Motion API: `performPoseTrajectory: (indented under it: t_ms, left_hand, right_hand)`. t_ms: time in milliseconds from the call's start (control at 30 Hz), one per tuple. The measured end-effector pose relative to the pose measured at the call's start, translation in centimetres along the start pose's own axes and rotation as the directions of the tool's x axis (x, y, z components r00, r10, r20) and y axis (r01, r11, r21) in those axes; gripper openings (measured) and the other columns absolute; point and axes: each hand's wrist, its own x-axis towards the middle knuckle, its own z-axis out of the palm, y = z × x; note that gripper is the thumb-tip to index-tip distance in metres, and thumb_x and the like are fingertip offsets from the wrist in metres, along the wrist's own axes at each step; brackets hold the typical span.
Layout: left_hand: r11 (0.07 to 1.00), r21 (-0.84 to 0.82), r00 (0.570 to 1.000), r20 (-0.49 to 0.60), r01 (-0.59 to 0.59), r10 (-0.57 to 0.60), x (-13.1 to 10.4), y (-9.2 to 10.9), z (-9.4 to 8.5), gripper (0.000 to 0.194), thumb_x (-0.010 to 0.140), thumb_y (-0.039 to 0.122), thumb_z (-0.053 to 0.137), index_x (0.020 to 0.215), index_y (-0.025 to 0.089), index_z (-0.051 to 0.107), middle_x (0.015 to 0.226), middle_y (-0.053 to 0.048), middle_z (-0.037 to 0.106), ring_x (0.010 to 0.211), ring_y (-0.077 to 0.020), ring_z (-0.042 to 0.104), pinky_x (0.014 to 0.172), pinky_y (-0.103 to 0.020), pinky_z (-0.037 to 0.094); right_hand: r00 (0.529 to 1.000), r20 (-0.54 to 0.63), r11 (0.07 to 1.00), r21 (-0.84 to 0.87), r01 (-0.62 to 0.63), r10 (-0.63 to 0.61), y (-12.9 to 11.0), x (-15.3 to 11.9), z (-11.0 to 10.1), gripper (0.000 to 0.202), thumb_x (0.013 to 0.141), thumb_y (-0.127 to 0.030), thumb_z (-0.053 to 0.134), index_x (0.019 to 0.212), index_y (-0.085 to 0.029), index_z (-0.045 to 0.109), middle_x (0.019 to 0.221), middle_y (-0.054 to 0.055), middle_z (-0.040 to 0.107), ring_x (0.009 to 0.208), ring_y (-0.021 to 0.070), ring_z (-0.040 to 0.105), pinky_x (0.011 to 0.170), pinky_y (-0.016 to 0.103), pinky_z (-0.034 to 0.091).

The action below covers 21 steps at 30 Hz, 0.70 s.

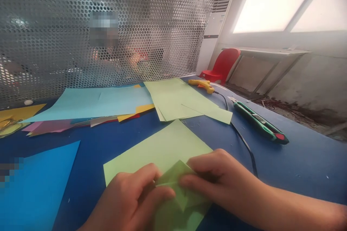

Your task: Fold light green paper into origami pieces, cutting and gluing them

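A folded piece of light green paper (180,196) is between my two hands at the bottom centre. My left hand (135,195) pinches its left side between thumb and forefinger. On the right side, my right hand (217,177) grips it the same way, thumb and forefinger pressed on the paper near a pointed fold. Behind and partly under them lies a flat light green sheet (159,144) with one corner pointing away from me. The lower part of the folded paper is partly hidden by my hands.
More green sheets (179,101), light blue paper (103,101) and a blue sheet (43,187) lie on the blue table (306,166). A yellow glue gun (202,85) with a cord and a green cutter (257,121) are at right. Behind a perforated metal screen (173,18) sits a person.
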Motion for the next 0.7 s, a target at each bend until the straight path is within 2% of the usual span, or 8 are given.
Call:
performPoseTrajectory:
  t_ms: [133, 367, 500, 600, 700]
  left_hand:
    - [0.999, 0.043, 0.999, -0.029, -0.032, 0.034, -0.14, -0.09, 0.13, 0.051, 0.095, 0.071, 0.050, 0.075, 0.025, 0.059, 0.064, 0.004, 0.051, 0.059, -0.0137, 0.045, 0.057, -0.027, 0.031]
    - [0.999, 0.014, 0.999, 0.005, -0.043, 0.043, -0.11, -0.33, 0.34, 0.047, 0.095, 0.066, 0.054, 0.073, 0.025, 0.054, 0.062, 0.006, 0.048, 0.058, -0.0135, 0.041, 0.056, -0.028, 0.028]
    - [0.998, 0.025, 0.998, 0.023, -0.050, 0.050, -0.11, -0.41, 0.23, 0.047, 0.095, 0.066, 0.054, 0.072, 0.025, 0.050, 0.061, 0.006, 0.046, 0.057, -0.0129, 0.039, 0.055, -0.029, 0.027]
    - [1.000, -0.010, 1.000, -0.005, -0.025, 0.025, -0.10, -0.24, 0.11, 0.051, 0.094, 0.071, 0.054, 0.071, 0.025, 0.051, 0.062, 0.005, 0.048, 0.058, -0.0128, 0.040, 0.055, -0.027, 0.029]
    - [0.988, -0.142, 0.999, -0.006, 0.051, -0.053, -0.07, 0.15, 0.04, 0.061, 0.088, 0.083, 0.053, 0.072, 0.025, 0.051, 0.059, 0.005, 0.050, 0.056, -0.0129, 0.042, 0.054, -0.026, 0.030]
  right_hand:
    - [1.000, -0.017, 1.000, -0.016, 0.010, -0.010, -0.10, -0.19, -0.07, 0.061, 0.097, -0.050, 0.060, 0.056, -0.023, 0.023, 0.053, -0.008, 0.022, 0.050, 0.0077, 0.022, 0.042, 0.024, 0.021]
    - [1.000, 0.017, 0.999, -0.044, -0.002, 0.003, -0.63, -0.13, -0.23, 0.059, 0.099, -0.058, 0.056, 0.058, -0.021, 0.035, 0.054, -0.007, 0.031, 0.053, 0.0090, 0.029, 0.048, 0.024, 0.028]
    - [1.000, 0.027, 1.000, 0.025, -0.013, 0.013, -0.44, 0.02, -0.21, 0.065, 0.096, -0.063, 0.059, 0.056, -0.021, 0.032, 0.053, -0.008, 0.025, 0.051, 0.0083, 0.025, 0.046, 0.024, 0.024]
    - [0.997, 0.055, 0.993, 0.096, -0.064, 0.058, -0.20, 0.03, -0.32, 0.067, 0.091, -0.073, 0.062, 0.057, -0.021, 0.036, 0.055, -0.007, 0.025, 0.052, 0.0086, 0.024, 0.044, 0.025, 0.021]
    - [0.992, 0.051, 0.979, 0.160, -0.124, 0.117, -0.19, -0.01, -0.46, 0.068, 0.087, -0.077, 0.065, 0.057, -0.022, 0.037, 0.056, -0.007, 0.027, 0.051, 0.0084, 0.026, 0.044, 0.024, 0.023]
